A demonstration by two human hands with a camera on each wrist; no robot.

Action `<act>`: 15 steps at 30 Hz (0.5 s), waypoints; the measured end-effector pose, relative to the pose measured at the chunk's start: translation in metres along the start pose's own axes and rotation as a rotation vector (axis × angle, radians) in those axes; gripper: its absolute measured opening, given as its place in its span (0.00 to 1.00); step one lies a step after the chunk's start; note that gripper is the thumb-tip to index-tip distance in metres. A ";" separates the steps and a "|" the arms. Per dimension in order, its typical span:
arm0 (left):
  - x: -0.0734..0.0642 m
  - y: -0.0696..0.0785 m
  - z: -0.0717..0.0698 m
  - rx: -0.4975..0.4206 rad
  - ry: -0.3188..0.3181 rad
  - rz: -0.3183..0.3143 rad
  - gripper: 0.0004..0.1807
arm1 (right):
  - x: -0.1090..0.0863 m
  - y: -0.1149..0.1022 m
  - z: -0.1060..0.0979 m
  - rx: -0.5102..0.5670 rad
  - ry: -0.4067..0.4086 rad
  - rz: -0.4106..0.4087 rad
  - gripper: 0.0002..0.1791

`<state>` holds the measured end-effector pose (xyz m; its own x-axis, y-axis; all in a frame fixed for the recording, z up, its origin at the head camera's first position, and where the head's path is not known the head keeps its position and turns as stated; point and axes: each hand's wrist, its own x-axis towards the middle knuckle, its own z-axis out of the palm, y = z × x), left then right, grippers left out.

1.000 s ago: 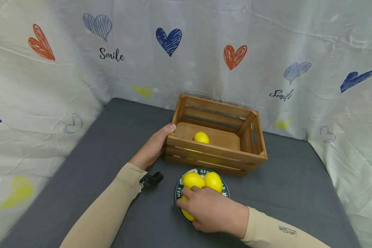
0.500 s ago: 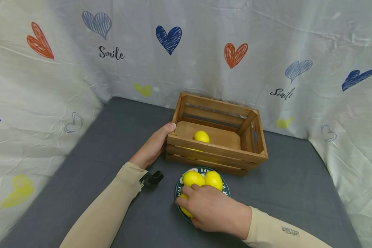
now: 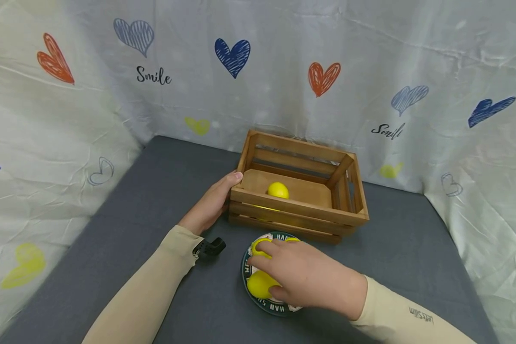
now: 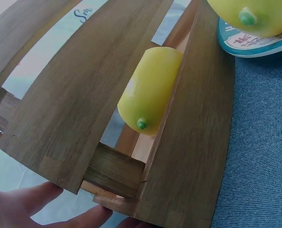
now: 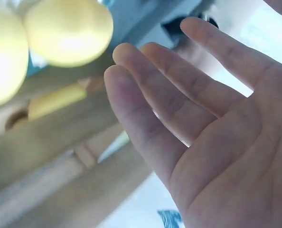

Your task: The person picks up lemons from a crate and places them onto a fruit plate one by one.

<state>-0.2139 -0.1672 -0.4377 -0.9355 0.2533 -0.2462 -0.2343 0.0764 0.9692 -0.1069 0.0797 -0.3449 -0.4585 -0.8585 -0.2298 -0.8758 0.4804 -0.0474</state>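
Note:
My left hand (image 3: 212, 203) holds the left end of a slatted wooden crate (image 3: 301, 217), thumb on the top rim. In the left wrist view, its fingertips touch the slat ends. Inside the crate is a yellow lemon (image 3: 278, 190), and the left wrist view shows a lemon (image 4: 150, 90) through the slats. My right hand (image 3: 307, 274) hovers low over a dark green rimmed plate (image 3: 272, 306), its fingers spread. A near lemon (image 3: 260, 285) lies by its thumb; a far lemon (image 3: 258, 247) is partly covered. The right wrist view shows its palm bare beside two lemons (image 5: 69, 31).
A dark grey cloth (image 3: 163, 172) covers the table. Pale curtains (image 3: 275, 43) printed with hearts and words enclose the back and sides. The crate stands near the back curtain, with the plate just in front of it. A black band (image 3: 209, 247) is on my left wrist.
My right hand has drawn slightly right and its fingers have shifted away from the near lemon, which shows more now. Its fingers now cover parts of the far lemons. My left hand stays on the crate.

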 end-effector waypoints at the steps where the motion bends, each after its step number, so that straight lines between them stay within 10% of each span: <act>1: 0.000 0.000 0.000 -0.001 0.000 -0.001 0.50 | -0.001 0.002 -0.003 0.002 0.016 -0.001 0.32; 15: 0.000 0.000 0.001 -0.009 0.006 -0.010 0.50 | -0.009 0.041 -0.052 0.124 0.126 0.062 0.30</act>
<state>-0.2135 -0.1663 -0.4378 -0.9348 0.2466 -0.2556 -0.2459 0.0701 0.9668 -0.1467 0.0985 -0.2946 -0.5334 -0.8383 -0.1126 -0.8233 0.5451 -0.1584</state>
